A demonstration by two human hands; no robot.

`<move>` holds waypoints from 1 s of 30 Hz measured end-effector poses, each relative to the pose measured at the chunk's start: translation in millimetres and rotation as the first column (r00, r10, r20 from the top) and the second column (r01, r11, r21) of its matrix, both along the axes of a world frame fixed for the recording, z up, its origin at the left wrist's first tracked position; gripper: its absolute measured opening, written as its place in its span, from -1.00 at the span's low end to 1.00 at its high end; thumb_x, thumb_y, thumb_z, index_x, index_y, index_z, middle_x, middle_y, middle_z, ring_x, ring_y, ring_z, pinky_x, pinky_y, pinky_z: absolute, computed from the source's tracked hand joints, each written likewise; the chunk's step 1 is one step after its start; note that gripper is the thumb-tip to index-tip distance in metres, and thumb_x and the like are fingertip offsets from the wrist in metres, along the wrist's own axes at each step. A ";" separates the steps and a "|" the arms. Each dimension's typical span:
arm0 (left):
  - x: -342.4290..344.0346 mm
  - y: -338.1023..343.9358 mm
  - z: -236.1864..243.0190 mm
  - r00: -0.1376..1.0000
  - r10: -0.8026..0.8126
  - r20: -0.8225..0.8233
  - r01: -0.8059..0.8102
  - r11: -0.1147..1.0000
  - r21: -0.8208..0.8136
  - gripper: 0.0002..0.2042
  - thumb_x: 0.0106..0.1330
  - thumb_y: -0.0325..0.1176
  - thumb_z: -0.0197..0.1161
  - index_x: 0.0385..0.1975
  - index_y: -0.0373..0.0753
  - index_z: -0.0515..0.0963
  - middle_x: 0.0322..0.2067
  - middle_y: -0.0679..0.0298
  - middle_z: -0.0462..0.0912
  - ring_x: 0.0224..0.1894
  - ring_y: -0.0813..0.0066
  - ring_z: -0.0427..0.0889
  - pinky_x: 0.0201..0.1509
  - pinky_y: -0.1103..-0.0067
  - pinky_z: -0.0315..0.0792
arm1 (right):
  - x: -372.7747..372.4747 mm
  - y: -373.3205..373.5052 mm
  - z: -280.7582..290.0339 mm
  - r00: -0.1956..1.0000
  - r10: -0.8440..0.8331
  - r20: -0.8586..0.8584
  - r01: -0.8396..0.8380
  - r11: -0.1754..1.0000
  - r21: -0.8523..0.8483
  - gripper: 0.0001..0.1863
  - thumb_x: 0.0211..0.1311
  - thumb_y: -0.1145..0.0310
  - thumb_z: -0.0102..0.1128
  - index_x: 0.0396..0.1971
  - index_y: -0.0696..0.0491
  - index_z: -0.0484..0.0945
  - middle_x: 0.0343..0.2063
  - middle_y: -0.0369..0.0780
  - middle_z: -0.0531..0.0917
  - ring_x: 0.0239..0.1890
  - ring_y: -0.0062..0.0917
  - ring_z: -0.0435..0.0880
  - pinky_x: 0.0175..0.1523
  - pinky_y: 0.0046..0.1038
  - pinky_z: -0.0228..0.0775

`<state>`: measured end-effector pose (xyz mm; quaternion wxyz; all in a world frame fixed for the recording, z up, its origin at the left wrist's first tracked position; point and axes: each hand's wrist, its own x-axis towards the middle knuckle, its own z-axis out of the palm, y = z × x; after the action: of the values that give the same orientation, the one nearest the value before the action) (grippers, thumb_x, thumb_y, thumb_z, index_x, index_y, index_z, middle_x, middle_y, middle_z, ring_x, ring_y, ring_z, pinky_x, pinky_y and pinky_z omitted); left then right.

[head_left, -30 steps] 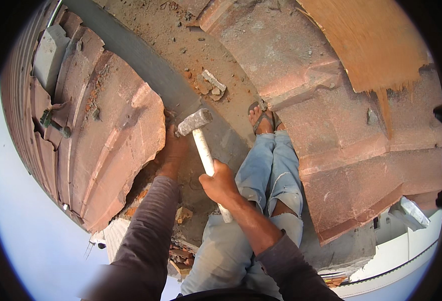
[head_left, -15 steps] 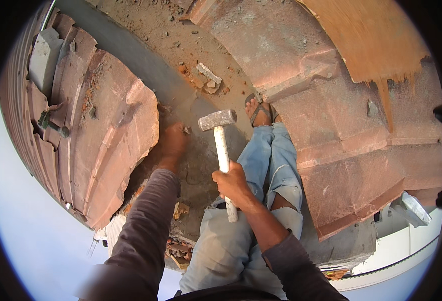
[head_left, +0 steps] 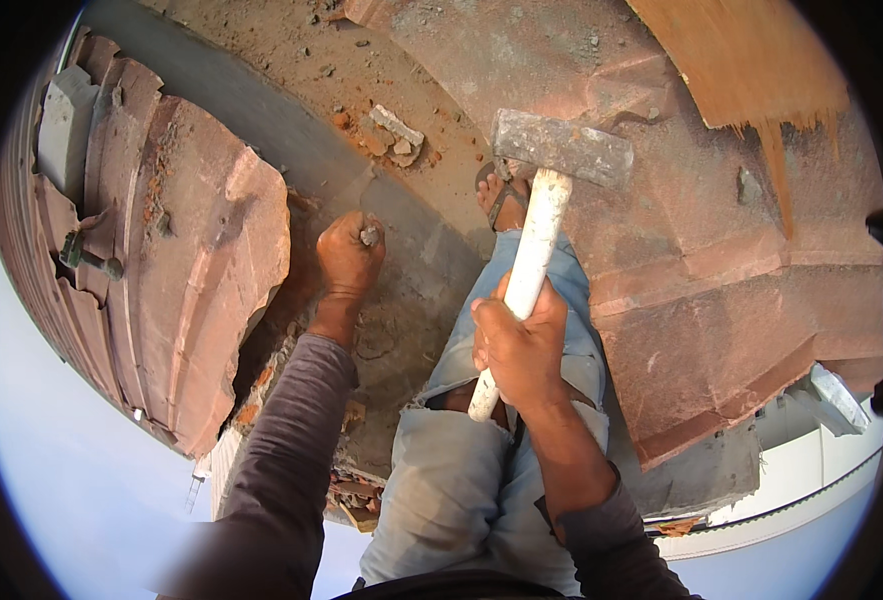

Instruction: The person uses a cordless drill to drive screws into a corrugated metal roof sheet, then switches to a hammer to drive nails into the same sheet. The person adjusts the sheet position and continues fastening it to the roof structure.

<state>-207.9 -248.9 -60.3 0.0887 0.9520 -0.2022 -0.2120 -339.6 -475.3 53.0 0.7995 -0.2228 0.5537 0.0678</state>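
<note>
My right hand [head_left: 526,345] is closed round the white handle of a club hammer [head_left: 542,222]. Its blocky, grey, worn head is raised above my legs, close to the camera. To the left, my left hand [head_left: 347,258] makes a fist round a metal chisel [head_left: 369,236]. Only the chisel's blunt top end pokes out of the fist; the rest is hidden by the hand. Beneath that fist lies a grey concrete surface [head_left: 401,270], beside the torn edge of a reddish metal sheet [head_left: 216,260].
More bent reddish sheeting [head_left: 691,300] covers the right side, with a splintered plywood board [head_left: 741,60] on top. Concrete rubble [head_left: 397,135] lies ahead on sandy ground. A grey block [head_left: 66,130] rests on the left sheet. My sandalled foot [head_left: 504,205] is near the hammer head.
The hammer has swung up and to the right, and looks larger, nearer the camera. My left fist has risen slightly in the picture and turned, showing the chisel's end more clearly.
</note>
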 end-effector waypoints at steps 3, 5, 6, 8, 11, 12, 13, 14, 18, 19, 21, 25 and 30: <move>9.2 5.8 -5.6 0.999 -0.025 0.039 0.027 0.998 -0.057 -0.67 0.27 -0.39 0.41 -0.59 -0.28 0.36 -0.57 0.00 0.53 -0.52 -0.12 0.53 -0.40 0.24 0.44 | 14.2 1.5 4.1 0.967 -0.222 0.121 0.238 0.962 -0.136 -0.78 0.22 0.73 0.12 -0.43 0.09 0.32 -0.64 -0.35 0.44 -0.75 -0.77 0.36 -0.68 -0.58 0.22; 11.7 6.5 -8.1 1.000 0.008 0.010 -0.008 0.999 -0.038 -0.72 0.26 -0.38 0.39 -0.57 -0.28 0.41 -0.55 0.00 0.55 -0.48 -0.13 0.57 -0.37 0.21 0.46 | 23.5 18.9 1.6 0.963 -0.245 0.113 0.264 0.940 -0.216 -0.79 0.21 0.72 0.12 -0.43 0.10 0.34 -0.63 -0.35 0.45 -0.71 -0.75 0.39 -0.62 -0.57 0.27; 11.9 6.5 -7.6 0.999 0.031 -0.013 -0.031 0.999 -0.015 -0.74 0.25 -0.38 0.39 -0.56 -0.28 0.44 -0.54 -0.01 0.56 -0.46 -0.14 0.59 -0.36 0.19 0.47 | 26.7 31.1 -0.5 0.957 -0.274 0.099 0.290 0.926 -0.243 -0.79 0.21 0.72 0.13 -0.44 0.10 0.34 -0.63 -0.35 0.45 -0.69 -0.74 0.41 -0.58 -0.56 0.30; 11.8 6.1 -5.1 1.000 0.030 -0.004 -0.031 0.999 -0.039 -0.75 0.24 -0.38 0.39 -0.55 -0.28 0.45 -0.53 -0.01 0.57 -0.45 -0.14 0.60 -0.35 0.20 0.48 | 32.5 60.9 -4.1 0.985 0.117 -0.128 -0.157 0.915 -0.370 -0.86 0.15 0.64 0.17 -0.41 0.15 0.39 -0.61 -0.26 0.51 -0.56 -0.49 0.54 -0.39 -0.41 0.40; 11.3 6.0 -0.5 1.000 0.019 -0.021 -0.021 0.996 -0.085 -0.77 0.23 -0.39 0.40 -0.54 -0.28 0.46 -0.51 -0.02 0.58 -0.44 -0.15 0.61 -0.35 0.20 0.50 | 18.0 75.0 -13.0 0.663 0.739 -0.120 -0.749 0.654 -0.106 -0.78 0.12 0.46 0.19 -0.27 0.26 0.49 -0.47 0.12 0.64 -0.40 0.08 0.69 -0.23 -0.08 0.50; 11.8 6.1 -0.9 0.999 0.027 -0.045 -0.031 0.996 -0.086 -0.77 0.22 -0.39 0.40 -0.54 -0.28 0.47 -0.51 -0.02 0.58 -0.43 -0.15 0.61 -0.34 0.21 0.50 | 11.9 75.7 -13.8 0.713 0.693 -0.110 -0.701 0.700 -0.138 -0.79 0.13 0.46 0.19 -0.28 0.25 0.48 -0.49 0.08 0.64 -0.42 -0.01 0.69 -0.25 -0.12 0.50; 12.2 7.4 -0.6 0.998 0.045 -0.044 -0.050 0.994 -0.098 -0.76 0.20 -0.39 0.42 -0.53 -0.28 0.46 -0.51 -0.03 0.57 -0.43 -0.16 0.61 -0.35 0.21 0.49 | 5.8 73.8 -14.1 0.737 0.670 -0.086 -0.675 0.724 -0.141 -0.80 0.14 0.46 0.19 -0.28 0.25 0.48 -0.50 0.05 0.63 -0.44 -0.09 0.69 -0.28 -0.16 0.50; 13.0 7.9 -2.4 0.999 0.047 -0.026 -0.049 0.996 -0.070 -0.76 0.19 -0.40 0.44 -0.54 -0.28 0.46 -0.52 -0.03 0.57 -0.44 -0.14 0.62 -0.36 0.21 0.48 | 0.7 70.4 -14.6 0.765 0.638 -0.089 -0.644 0.752 -0.140 -0.81 0.15 0.47 0.20 -0.29 0.24 0.47 -0.51 0.02 0.63 -0.46 -0.17 0.69 -0.30 -0.20 0.50; 14.1 15.5 -4.0 0.996 0.083 -0.037 -0.083 0.996 -0.017 -0.75 0.18 -0.42 0.44 -0.53 -0.29 0.45 -0.53 -0.04 0.55 -0.44 -0.14 0.62 -0.37 0.21 0.46 | 11.1 82.5 -7.3 0.997 -0.043 0.060 0.056 0.967 -0.248 -0.80 0.24 0.68 0.07 -0.42 0.03 0.34 -0.61 -0.37 0.47 -0.76 -0.74 0.36 -0.71 -0.57 0.25; 14.0 17.2 -4.1 0.990 0.115 -0.076 -0.116 0.993 -0.001 -0.75 0.17 -0.41 0.43 -0.53 -0.29 0.44 -0.53 -0.05 0.53 -0.43 -0.16 0.60 -0.37 0.20 0.45 | 16.1 87.8 -8.0 0.999 -0.037 0.009 0.038 0.954 -0.296 -0.83 0.23 0.66 0.10 -0.43 0.06 0.36 -0.61 -0.35 0.48 -0.76 -0.71 0.39 -0.70 -0.54 0.26; 12.7 20.2 -2.2 0.995 0.092 -0.032 -0.095 0.989 -0.111 -0.77 0.19 -0.43 0.41 -0.53 -0.29 0.44 -0.53 -0.04 0.53 -0.45 -0.12 0.59 -0.37 0.20 0.45 | 21.9 95.6 -12.4 0.917 0.392 -0.074 -0.397 0.877 -0.270 -0.91 0.19 0.56 0.17 -0.34 0.17 0.45 -0.56 -0.21 0.56 -0.61 -0.52 0.53 -0.48 -0.40 0.39; 12.8 22.1 1.9 0.991 0.121 -0.063 -0.126 0.988 -0.089 -0.78 0.19 -0.44 0.39 -0.53 -0.30 0.44 -0.51 -0.02 0.55 -0.45 -0.11 0.59 -0.37 0.21 0.45 | 11.6 95.7 -21.0 0.740 0.669 -0.066 -0.672 0.740 -0.029 -0.75 0.14 0.47 0.20 -0.21 0.28 0.52 -0.48 -0.04 0.64 -0.42 -0.27 0.66 -0.23 -0.21 0.49; 15.4 11.6 12.8 0.994 0.096 -0.045 -0.097 0.995 -0.012 -0.68 0.22 -0.41 0.44 -0.58 -0.31 0.37 -0.57 -0.04 0.48 -0.52 -0.06 0.56 -0.41 0.20 0.40 | 4.1 93.1 -5.1 0.983 0.164 -0.086 -0.159 0.985 0.066 -0.86 0.15 0.61 0.17 -0.38 0.08 0.40 -0.61 -0.37 0.44 -0.64 -0.68 0.45 -0.54 -0.44 0.35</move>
<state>-192.5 -237.3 -47.5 0.1102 0.9551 -0.1554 -0.2269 -335.4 -382.2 48.0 0.7715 -0.2401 0.5674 0.1587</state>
